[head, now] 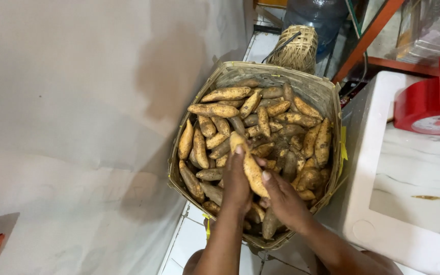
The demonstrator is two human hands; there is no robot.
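Observation:
A large woven bamboo basket [301, 84] stands on the tiled floor, heaped with several long, dirt-dusted orange sweet potatoes. Over its near half both of my hands grip one sweet potato [250, 165], which points up and away from me. My left hand [236, 183] wraps its left side, thumb lying along it. My right hand [283, 199] holds its lower right side, thumb pressed on the skin. The lower end of that sweet potato is hidden between my palms.
A pale wall runs close along the left. Right of the basket stands a white counter [408, 168] with a red kitchen scale [429, 104]. Behind the basket sit a small woven basket [295, 48], a big water jug [318, 15] and an orange shelf frame [365, 38].

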